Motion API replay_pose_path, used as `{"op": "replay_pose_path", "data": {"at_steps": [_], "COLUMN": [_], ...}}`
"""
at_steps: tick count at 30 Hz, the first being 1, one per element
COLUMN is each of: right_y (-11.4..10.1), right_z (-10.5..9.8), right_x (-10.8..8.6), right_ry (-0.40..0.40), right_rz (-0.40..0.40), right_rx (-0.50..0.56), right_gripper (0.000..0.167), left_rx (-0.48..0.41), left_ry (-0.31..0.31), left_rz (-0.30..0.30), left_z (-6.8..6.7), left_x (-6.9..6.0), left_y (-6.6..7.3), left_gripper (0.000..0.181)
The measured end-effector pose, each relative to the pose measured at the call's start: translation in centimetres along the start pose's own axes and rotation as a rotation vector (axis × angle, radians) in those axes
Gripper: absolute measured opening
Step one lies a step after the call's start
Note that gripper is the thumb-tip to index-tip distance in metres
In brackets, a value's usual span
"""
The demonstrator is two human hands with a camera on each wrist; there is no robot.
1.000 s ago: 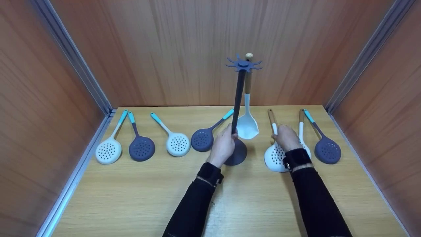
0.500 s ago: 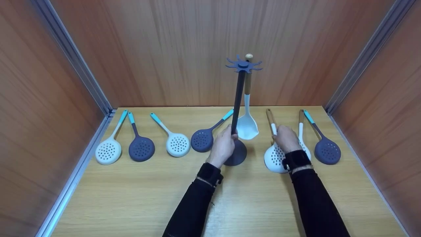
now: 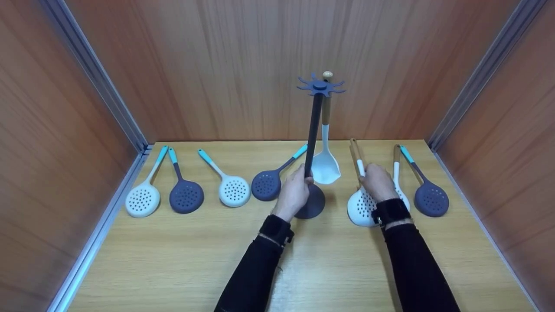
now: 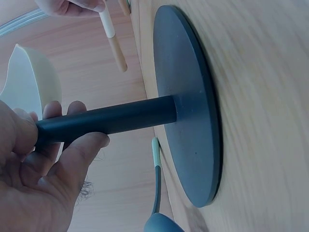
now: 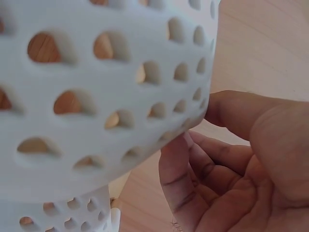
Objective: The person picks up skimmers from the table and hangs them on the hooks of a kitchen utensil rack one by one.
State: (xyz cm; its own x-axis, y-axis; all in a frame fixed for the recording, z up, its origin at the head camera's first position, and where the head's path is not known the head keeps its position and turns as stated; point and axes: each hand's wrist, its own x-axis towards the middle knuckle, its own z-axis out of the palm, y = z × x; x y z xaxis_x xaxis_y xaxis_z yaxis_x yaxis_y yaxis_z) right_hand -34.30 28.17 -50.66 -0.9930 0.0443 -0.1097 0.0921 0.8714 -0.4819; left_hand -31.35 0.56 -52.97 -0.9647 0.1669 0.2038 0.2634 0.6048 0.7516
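My left hand (image 3: 294, 193) is clamped round the lower post of the dark rack (image 3: 313, 134), thumb on one side and fingers on the other, while its round base (image 4: 186, 116) stands on the table (image 3: 173, 260), right of the middle. My right hand (image 3: 379, 184) pinches the white neck of a wooden-handled skimmer (image 3: 359, 210), to the right of the rack; its handle tilts up off the table, though I cannot tell whether the head touches the wood.

I judge the work to be at an early stage: one white ladle (image 3: 326, 167) appears to hang on the far side of the rack, and the skimmer in my right hand is not on it. Six more lie on the table: two white (image 3: 143, 200) (image 3: 234, 190) and two dark ones (image 3: 186, 196) (image 3: 266, 184) to the left, and to the right a second wooden-handled one (image 3: 396, 170), partly behind my hand, and a dark one (image 3: 432, 199).

The tabletop is pale, grained wood, with a soft glare at the near edge. Brown wood-grain panels (image 3: 217, 65) enclose it left, right and far, and grey metal strips (image 3: 104, 82) run along the corners.
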Motion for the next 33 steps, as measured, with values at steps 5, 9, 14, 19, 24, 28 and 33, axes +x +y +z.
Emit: {"op": "replay_pose_path", "data": {"at_steps": [5, 9, 14, 19, 24, 28, 33], "right_y": [-0.1, -0.3, -0.5, -0.8, -1.0, -1.2, -1.4], "right_z": [0.0, 0.0, -0.3, -0.5, -0.6, -0.6, -0.5], "right_x": [-0.2, -0.2, -0.4, -0.5, -0.6, -0.8, -1.1], "right_ry": [0.043, 0.059, 0.057, 0.060, 0.073, 0.088, 0.124], "right_rz": [-0.015, -0.020, -0.017, -0.014, -0.002, 0.002, -0.026], "right_rx": [-0.015, -0.022, -0.009, 0.009, 0.016, 0.026, 0.049], "right_gripper": [0.026, 0.030, 0.037, 0.041, 0.043, 0.044, 0.044], "left_rx": [0.002, -0.004, -0.018, -0.018, -0.010, -0.007, 0.000], "left_ry": [0.007, 0.016, 0.015, 0.020, 0.022, 0.018, 0.028], "left_rz": [0.015, 0.018, 0.007, 0.018, 0.016, 0.006, 0.019], "left_z": [0.0, 0.0, 0.0, 0.0, 0.1, 0.1, 0.1], "left_x": [-0.1, -0.1, -0.1, -0.1, -0.1, -0.1, -0.1], "left_y": [-0.1, -0.1, -0.1, -0.1, -0.1, -0.1, -0.1], "left_gripper": [0.008, 0.006, 0.006, 0.004, 0.006, 0.006, 0.004]}}
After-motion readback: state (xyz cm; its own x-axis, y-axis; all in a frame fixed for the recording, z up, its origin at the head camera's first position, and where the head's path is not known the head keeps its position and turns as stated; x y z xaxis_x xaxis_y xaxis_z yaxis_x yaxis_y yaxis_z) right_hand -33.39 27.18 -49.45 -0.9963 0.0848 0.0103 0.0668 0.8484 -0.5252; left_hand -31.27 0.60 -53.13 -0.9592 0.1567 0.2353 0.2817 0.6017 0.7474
